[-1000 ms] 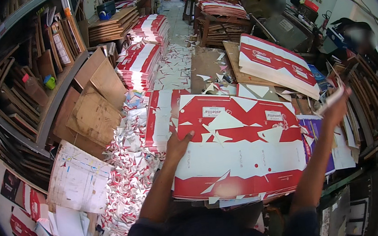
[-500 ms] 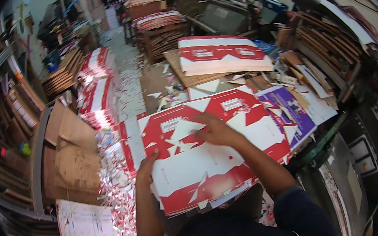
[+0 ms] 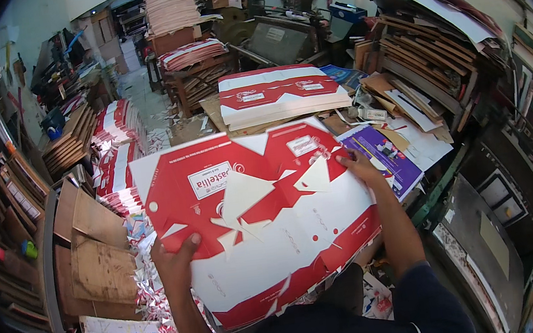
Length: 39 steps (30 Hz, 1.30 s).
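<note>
Both my hands hold a large red-and-white printed cardboard sheet in front of me, raised at its far side. My left hand grips its left edge, thumb on top and fingers hidden beneath. At the right edge, my right hand is closed on the sheet, its thumb over the top face. Loose offcuts lie on the sheet, among them a large white scrap and a smaller white scrap near the right hand. Whether more sheets are held under this one, I cannot tell.
Beyond stands a stack of similar sheets on a wooden board. A purple printed sheet lies to the right. Piled bundles stand at left, beside leaning wooden panels. Paper scraps cover the floor on my left.
My right hand has moved from the offcuts mid-sheet to the right edge and taken hold there. The sheet's far side has risen, and some scraps have shifted. The head view has tilted up.
</note>
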### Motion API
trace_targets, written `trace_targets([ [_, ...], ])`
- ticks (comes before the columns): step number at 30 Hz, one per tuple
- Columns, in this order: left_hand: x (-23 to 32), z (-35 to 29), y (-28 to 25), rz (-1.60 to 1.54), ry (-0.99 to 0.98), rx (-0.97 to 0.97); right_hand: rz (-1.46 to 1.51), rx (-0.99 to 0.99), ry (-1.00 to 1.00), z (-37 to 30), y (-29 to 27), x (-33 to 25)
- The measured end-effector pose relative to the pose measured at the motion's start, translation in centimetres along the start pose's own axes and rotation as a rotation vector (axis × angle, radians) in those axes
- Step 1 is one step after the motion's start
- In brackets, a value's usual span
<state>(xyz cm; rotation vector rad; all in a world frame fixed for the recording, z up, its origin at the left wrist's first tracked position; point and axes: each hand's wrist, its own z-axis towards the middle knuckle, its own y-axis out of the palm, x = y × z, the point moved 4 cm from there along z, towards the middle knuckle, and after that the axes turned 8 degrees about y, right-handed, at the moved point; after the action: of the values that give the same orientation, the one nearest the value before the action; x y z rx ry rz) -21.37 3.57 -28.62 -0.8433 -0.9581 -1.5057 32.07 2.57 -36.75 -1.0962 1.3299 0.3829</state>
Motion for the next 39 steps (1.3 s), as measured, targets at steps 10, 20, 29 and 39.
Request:
trace_targets([
  [10, 5.8, 2.5, -4.5, 0.217, 0.343, 0.2, 0.627, 0.044, -0.488, -7.7, -5.8, -11.8],
  [20, -0.2, 3.3, -5.9, 0.084, 0.175, 0.167, 0.613, 0.116, -0.413, -11.3, -1.3, -7.3],
  [29, 2.4, -8.6, 4.6, 0.463, -0.062, -0.108, 0.564, 0.132, -0.236, -22.6, 4.5, -7.7],
  [39, 0.8, -6.8, 7.7, 0.458, 0.268, -0.201, 0.425, 0.093, -0.243, -24.7, 8.6, -8.4],
])
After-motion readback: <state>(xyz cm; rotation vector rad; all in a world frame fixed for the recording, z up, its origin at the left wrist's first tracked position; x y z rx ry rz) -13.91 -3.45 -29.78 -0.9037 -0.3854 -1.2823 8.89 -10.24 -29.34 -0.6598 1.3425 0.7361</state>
